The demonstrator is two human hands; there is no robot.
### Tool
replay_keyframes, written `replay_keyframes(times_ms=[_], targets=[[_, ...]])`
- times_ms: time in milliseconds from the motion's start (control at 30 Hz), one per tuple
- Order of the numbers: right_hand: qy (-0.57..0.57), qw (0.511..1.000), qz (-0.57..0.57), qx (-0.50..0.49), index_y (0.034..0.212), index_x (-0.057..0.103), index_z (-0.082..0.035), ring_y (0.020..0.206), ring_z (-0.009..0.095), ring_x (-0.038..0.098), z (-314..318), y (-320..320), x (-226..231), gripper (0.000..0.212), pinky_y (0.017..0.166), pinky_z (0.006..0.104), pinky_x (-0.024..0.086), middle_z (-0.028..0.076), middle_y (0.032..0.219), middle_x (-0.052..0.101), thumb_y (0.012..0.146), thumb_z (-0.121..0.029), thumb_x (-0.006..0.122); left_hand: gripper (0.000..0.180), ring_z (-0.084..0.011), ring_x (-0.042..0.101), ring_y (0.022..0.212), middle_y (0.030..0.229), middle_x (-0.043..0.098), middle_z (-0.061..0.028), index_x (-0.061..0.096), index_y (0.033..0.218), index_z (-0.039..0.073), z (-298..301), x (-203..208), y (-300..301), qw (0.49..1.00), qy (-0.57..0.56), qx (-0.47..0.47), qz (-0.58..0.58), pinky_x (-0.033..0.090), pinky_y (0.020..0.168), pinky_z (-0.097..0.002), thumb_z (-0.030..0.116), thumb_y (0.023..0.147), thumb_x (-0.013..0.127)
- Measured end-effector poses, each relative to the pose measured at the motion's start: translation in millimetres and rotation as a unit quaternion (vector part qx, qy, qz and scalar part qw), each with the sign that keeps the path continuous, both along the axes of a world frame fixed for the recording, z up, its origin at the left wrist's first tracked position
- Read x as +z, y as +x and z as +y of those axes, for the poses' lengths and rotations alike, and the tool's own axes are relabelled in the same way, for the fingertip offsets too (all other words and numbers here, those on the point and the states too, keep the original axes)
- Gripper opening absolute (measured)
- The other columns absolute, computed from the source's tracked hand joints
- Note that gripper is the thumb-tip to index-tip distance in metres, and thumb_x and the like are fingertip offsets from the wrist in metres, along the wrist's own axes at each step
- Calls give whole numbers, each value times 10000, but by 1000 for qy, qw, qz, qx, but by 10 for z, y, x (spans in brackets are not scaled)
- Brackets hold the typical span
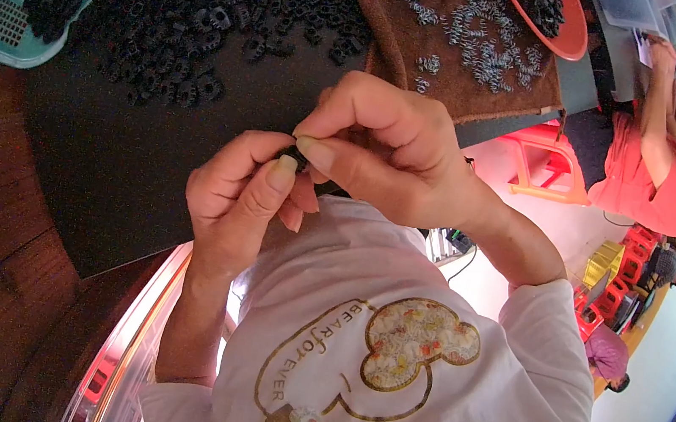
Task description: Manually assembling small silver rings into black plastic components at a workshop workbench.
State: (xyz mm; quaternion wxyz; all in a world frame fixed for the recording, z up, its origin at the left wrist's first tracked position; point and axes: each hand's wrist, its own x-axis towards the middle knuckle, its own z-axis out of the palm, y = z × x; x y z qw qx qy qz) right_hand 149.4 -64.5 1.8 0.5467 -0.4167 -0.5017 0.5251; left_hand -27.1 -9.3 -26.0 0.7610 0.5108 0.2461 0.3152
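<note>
My left hand [240,185] pinches a small black plastic part [292,154] between thumb and forefinger, just in front of my chest. Against the same part press the thumb and forefinger of my right hand [380,152]; whether they hold anything of their own is hidden. Beyond my hands, a heap of similar black plastic parts [183,28] covers the far side of the dark table [129,175]. Many small metal springs [486,30] lie scattered on a brown cloth [410,54] at the far right.
A green plastic basket [18,15] stands at the far left, with black parts beside it. On the cloth's far right sits an orange-red bowl [575,33] of black parts. A red stool [549,166] is right of the table. Other people, one in a red shirt [644,187], are further right.
</note>
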Motion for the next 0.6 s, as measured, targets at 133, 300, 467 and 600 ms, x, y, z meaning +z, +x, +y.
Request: replay_keyframes(times_ms=[133,300,467,600], targets=[[16,999,-39,-6,969,552,36,787,70,573,15,-23,-1,63,679,202,460,67,871,586,909,28,532,191,-53,518,572,738,630,-60,585,1027,-35,6,10,-7,1000,-15,10,-3,427,500,-187,128,948,526],[50,998,-8,-41,879,495,10,620,133,648,47,-99,-54,39,533,255,513,62,699,569,909,-11,508,187,-57,521,578,774,633,-69,582,1028,-37,-1,21,3,1000,-12,15,-16,427,506,-187,122,947,529],[58,996,-43,-55,874,500,4,616,129,648,48,-107,-65,44,523,260,507,61,683,565,909,-19,514,183,-62,526,587,811,636,-79,578,1029,-40,-9,-5,-3,1000,7,15,-24,427,509,-189,115,944,532],[5,999,-46,-15,960,549,38,769,75,579,39,-68,60,55,669,206,467,72,859,591,910,34,526,184,-64,532,600,829,636,-82,579,1027,-42,-4,21,-6,999,14,29,-35,427,510,-190,116,945,532]])
